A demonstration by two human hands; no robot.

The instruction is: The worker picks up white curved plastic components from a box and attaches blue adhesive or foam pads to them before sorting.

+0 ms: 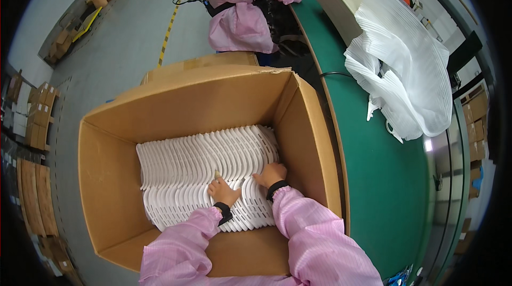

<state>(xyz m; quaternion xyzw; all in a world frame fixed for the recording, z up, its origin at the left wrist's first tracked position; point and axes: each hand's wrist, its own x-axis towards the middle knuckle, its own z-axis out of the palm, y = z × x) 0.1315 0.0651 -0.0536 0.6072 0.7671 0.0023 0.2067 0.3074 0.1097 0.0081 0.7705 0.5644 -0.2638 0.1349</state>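
Observation:
Two rows of white, curved, slotted plastic parts (pixel 181 158) stand packed on edge in a large open cardboard box (pixel 186 107). My left hand (pixel 224 192) lies over the join between the rows, fingers apart, with a yellowish cover on one fingertip. It touches the near row and holds nothing that I can see. Close to the box's right wall, my right hand (pixel 272 174) rests at the far edge of the near row, its fingers loosely spread against the parts. Between my hands, a dark gap shows among the parts. Some of my right fingertips are hidden.
Along the box's right side runs a green-topped table (pixel 384 179). Crumpled white foam sheeting (pixel 400 62) lies on it beside a pale bin (pixel 341 11). Beyond the box, a person in a pink smock (pixel 245 24) is at the table. Wooden pallets (pixel 37 195) stand at the left.

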